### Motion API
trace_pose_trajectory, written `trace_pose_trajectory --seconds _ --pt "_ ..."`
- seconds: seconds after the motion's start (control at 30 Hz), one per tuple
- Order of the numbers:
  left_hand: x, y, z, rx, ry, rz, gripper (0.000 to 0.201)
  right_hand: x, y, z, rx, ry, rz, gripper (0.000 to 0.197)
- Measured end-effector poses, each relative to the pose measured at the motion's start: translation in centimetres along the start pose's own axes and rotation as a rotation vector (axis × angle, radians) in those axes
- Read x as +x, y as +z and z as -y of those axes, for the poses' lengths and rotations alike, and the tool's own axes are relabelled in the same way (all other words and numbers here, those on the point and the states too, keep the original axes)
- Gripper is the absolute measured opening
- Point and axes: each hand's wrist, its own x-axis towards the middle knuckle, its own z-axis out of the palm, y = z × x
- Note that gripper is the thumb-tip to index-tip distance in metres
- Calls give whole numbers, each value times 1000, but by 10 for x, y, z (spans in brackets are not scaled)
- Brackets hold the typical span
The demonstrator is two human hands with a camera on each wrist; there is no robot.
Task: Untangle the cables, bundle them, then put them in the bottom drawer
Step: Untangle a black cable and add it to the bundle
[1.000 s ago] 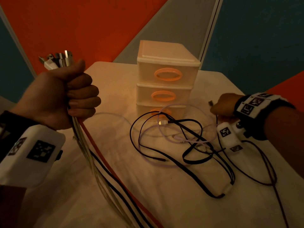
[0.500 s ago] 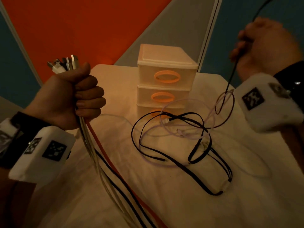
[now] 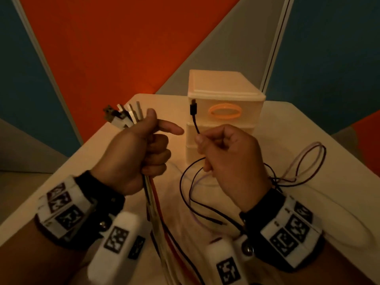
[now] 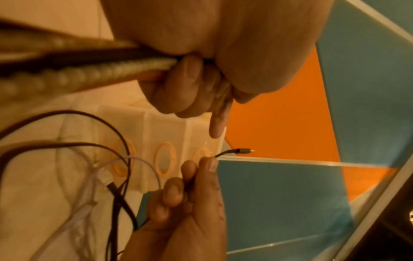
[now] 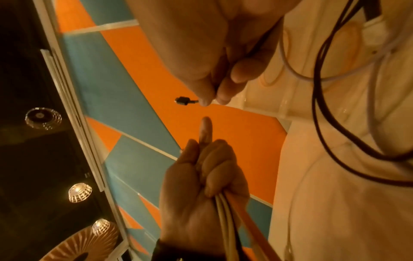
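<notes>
Above the table (image 3: pixel 287 128), my right hand (image 3: pixel 230 161) has come down beside my left hand (image 3: pixel 131 157), grip pinching the black cable (image 3: pixel 195 122), left grip still tight round the cable bunch (image 3: pixel 158 212), pointer finger now out.

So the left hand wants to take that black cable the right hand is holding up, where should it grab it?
Take the thin black cable on the bare cord just below its plug, above the right hand's pinch. Come from the left, where the left hand already has its forefinger out beside the bundle. The plug stands upright, so it would line up with the other ends.
</notes>
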Motion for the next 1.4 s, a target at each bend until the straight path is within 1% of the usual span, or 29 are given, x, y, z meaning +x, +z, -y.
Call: trace_pose_trajectory --seconds 0.13,0.23,0.3,0.37,0.47,0.6,0.67,0.7,0.73,0.8,0.93,1.0,1.03,1.1,1.17,1.23,1.3,1.4 --pt "1 10 12 47 -34 32 56 -9 7 -12 36 0 31 10" --pt "-1 17 20 98 -52 76 48 -11 11 -20 -3 -18 55 10" --pt "-2 23 26 109 -42 95 43 -10 10 -23 17 -12 50 10" --pt "-3 26 30 126 -30 78 38 -9 8 -25 41 -17 55 10" --pt "-2 28 35 180 7 40 35 -9 7 -27 15 -73 65 14" --pt "0 25 37 188 57 -11 36 -10 4 -29 -135 -160 80 15" --pt "2 20 32 118 77 -43 33 -5 -6 -31 -308 -179 130 25" --pt "2 16 28 64 87 -53 32 -2 -14 -33 -387 -176 182 29" --pt "4 12 23 10 101 -61 32 3 -23 -34 -423 -165 247 28" --pt "6 5 17 -65 127 -76 33 13 -40 -35 -425 -140 337 18" --pt "8 3 15 -94 159 -95 33 18 -56 -32 -410 -87 401 25" --pt "9 3 16 -125 162 -109 34 16 -54 -33 -398 -92 428 22" --pt "9 2 17 -153 161 -112 35 15 -52 -35 -394 -105 431 20" --pt "11 0 18 -237 159 -78 34 12 -48 -38 -382 -123 435 17" --pt "12 -1 17 -357 157 -2 34 12 -47 -38 -363 -112 450 16" --pt "10 0 13 -489 166 68 34 15 -53 -36 -356 -62 458 16" --pt "8 0 8 -576 196 102 33 24 -64 -40 -424 -18 393 21" --pt "6 1 6 -586 176 119 31 35 -78 -48 -586 -41 243 26"
